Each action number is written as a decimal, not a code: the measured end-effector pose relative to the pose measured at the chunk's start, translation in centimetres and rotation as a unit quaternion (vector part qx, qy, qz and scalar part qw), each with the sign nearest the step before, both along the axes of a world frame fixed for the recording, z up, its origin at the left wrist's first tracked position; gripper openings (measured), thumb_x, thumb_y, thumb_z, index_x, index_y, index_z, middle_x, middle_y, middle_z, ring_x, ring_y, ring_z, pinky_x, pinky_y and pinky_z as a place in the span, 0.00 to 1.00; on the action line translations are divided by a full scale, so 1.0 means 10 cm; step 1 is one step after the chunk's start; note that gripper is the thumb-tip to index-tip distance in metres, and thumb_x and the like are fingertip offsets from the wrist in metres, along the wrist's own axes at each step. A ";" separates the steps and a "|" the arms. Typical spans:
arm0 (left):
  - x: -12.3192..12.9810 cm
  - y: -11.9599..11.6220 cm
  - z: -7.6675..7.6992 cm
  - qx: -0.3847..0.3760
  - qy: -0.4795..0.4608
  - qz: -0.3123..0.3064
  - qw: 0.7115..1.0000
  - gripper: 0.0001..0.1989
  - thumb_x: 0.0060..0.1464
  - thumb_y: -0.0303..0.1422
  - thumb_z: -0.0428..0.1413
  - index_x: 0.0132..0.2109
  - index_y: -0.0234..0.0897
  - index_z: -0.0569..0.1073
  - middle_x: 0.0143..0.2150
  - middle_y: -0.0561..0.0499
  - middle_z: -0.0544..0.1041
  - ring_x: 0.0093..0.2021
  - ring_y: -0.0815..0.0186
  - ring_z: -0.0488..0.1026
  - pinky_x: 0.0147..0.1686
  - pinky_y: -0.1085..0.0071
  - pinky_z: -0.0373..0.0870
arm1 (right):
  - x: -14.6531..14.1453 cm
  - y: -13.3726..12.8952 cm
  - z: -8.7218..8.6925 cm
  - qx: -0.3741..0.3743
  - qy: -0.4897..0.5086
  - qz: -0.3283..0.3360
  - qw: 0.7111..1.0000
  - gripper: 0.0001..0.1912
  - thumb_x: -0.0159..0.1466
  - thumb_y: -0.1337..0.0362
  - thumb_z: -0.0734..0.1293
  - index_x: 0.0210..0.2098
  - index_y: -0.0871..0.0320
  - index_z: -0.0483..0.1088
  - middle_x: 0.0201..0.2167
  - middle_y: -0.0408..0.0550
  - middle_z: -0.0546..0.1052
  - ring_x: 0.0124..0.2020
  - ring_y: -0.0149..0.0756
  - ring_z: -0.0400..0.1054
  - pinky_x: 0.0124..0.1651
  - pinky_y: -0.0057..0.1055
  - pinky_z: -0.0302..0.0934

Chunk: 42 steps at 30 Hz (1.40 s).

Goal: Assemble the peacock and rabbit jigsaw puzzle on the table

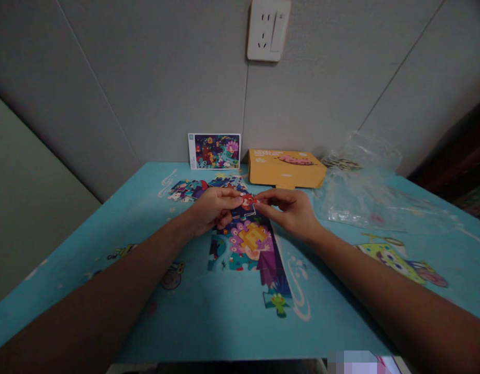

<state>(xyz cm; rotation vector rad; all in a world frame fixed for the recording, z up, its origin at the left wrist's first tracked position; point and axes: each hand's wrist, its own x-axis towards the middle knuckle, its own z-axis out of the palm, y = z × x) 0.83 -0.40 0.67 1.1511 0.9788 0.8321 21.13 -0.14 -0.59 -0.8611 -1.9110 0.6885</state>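
Note:
Between my two hands are jigsaw puzzle pieces (248, 201) with a red figure and white edges, raised over the table. My left hand (213, 208) pinches them from the left between thumb and fingers. From the right, my right hand (288, 209) grips the same pieces with thumb and forefinger. Just below lies a partly joined puzzle (250, 244) with a pink and yellow flower shape, its strip running down to a green figure. Loose puzzle pieces (187, 190) are heaped behind my left hand. How the held pieces join is too small to tell.
A picture card (215, 151) leans against the wall, beside a yellow puzzle box (286, 169). Clear plastic bags (360, 192) lie crumpled on the right. The light blue tabletop (177, 317) carries printed cartoon figures. A socket panel (268, 31) is on the wall.

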 end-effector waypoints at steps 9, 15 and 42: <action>-0.02 -0.01 -0.02 -0.002 -0.028 -0.054 0.998 0.12 0.48 0.35 0.63 0.35 0.34 0.69 0.17 0.60 0.65 0.10 0.78 0.59 0.08 0.81 0.50 | -0.04 0.00 0.00 -0.006 0.027 0.011 1.000 0.06 0.55 0.64 0.69 0.31 0.61 0.73 0.22 0.44 0.74 0.24 0.28 0.65 0.29 0.27 0.63; -0.02 -0.01 -0.01 -0.004 -0.017 -0.044 0.999 0.09 0.50 0.34 0.61 0.33 0.33 0.70 0.14 0.59 0.63 0.09 0.77 0.57 0.08 0.80 0.49 | -0.04 0.01 -0.02 -0.002 0.027 0.014 1.000 0.08 0.56 0.61 0.69 0.32 0.61 0.74 0.23 0.44 0.74 0.24 0.29 0.65 0.29 0.28 0.63; -0.06 0.02 -0.01 -0.040 -0.071 -0.092 0.992 0.09 0.50 0.33 0.61 0.34 0.30 0.71 0.21 0.55 0.70 0.11 0.78 0.62 0.08 0.81 0.53 | -0.05 0.03 -0.02 -0.060 0.082 0.033 0.994 0.08 0.53 0.62 0.71 0.28 0.60 0.71 0.22 0.41 0.71 0.23 0.27 0.61 0.28 0.27 0.60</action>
